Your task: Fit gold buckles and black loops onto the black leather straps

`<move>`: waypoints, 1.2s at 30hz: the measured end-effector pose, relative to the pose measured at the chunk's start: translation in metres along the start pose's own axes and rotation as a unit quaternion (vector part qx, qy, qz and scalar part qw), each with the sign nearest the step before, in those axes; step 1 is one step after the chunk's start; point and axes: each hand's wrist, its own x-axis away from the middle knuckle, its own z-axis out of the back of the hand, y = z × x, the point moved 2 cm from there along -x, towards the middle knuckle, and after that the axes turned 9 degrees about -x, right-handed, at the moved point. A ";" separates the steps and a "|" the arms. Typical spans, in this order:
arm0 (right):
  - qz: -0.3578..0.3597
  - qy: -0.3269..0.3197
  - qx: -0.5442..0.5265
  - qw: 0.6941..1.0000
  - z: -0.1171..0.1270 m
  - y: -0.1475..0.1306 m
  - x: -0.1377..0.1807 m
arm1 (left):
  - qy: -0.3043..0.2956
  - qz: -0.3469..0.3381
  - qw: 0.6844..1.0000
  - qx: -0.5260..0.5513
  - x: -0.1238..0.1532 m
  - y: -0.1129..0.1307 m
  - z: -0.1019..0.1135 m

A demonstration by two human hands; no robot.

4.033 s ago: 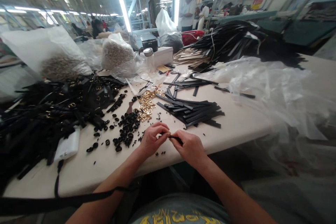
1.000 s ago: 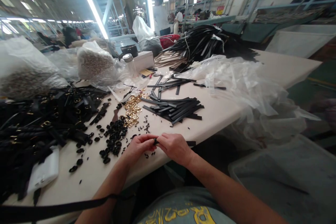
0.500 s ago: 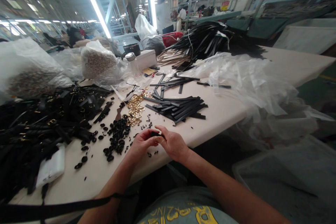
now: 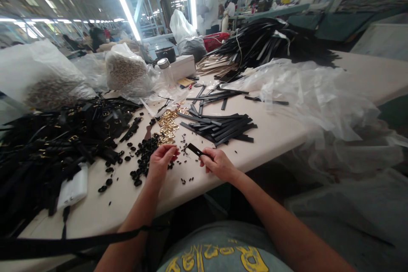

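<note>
My right hand (image 4: 219, 165) grips a short black strap (image 4: 195, 149) with a small slot in it; its free end points up and left over the table. Thumb and fingertips of my left hand (image 4: 162, 160) are pinched together, and what they hold, if anything, is too small to make out. Just beyond that hand lies a heap of gold buckles (image 4: 168, 125). Black round pieces (image 4: 145, 153) are piled at its left side. Small black bits (image 4: 184, 139) are scattered between the hands. Past the right hand rests a stack of black strips (image 4: 223, 127).
A pile of buckled black straps (image 4: 73, 136) covers the table's left, with a white power bank (image 4: 74, 187) on its edge. Filled plastic bags (image 4: 124, 68), a bottle (image 4: 165, 70) and a long black bundle (image 4: 258, 44) stand behind. Clear plastic sheeting (image 4: 312, 93) hangs over the right edge.
My hands were together around a black piece; now they are apart. The left has moved left toward the buckles, while the right keeps the strap. The view has shifted slightly.
</note>
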 end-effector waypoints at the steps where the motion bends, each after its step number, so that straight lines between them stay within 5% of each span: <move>1: -0.008 0.002 -0.037 0.999 0.001 0.002 0.000 | 0.027 -0.020 0.999 -0.017 -0.002 0.001 0.008; 7: 0.014 0.008 -0.080 0.997 0.003 0.008 0.000 | 0.115 -0.138 0.940 -0.290 -0.011 0.011 0.064; 14: 0.026 0.000 -0.099 0.995 0.003 0.008 0.001 | 0.029 -0.188 0.815 -0.548 -0.024 -0.010 0.096; 18: 0.025 -0.001 -0.108 0.994 0.003 0.009 0.002 | 0.079 -0.179 0.780 -0.595 -0.035 -0.009 0.110; 21: 0.025 -0.004 -0.108 0.994 0.002 0.009 0.001 | 0.067 -0.215 0.788 -0.573 -0.049 0.002 0.097; 25: 0.028 -0.002 -0.094 0.995 0.002 0.009 0.001 | -0.022 -0.212 0.794 -0.569 -0.077 0.005 0.050; 29: 0.029 0.003 -0.091 0.995 0.003 0.008 0.003 | -0.039 -0.191 0.793 -0.577 -0.093 -0.001 0.009; 36: 0.021 0.005 -0.114 0.993 0.004 0.005 0.003 | -0.141 -0.270 0.787 -0.536 -0.060 0.006 -0.010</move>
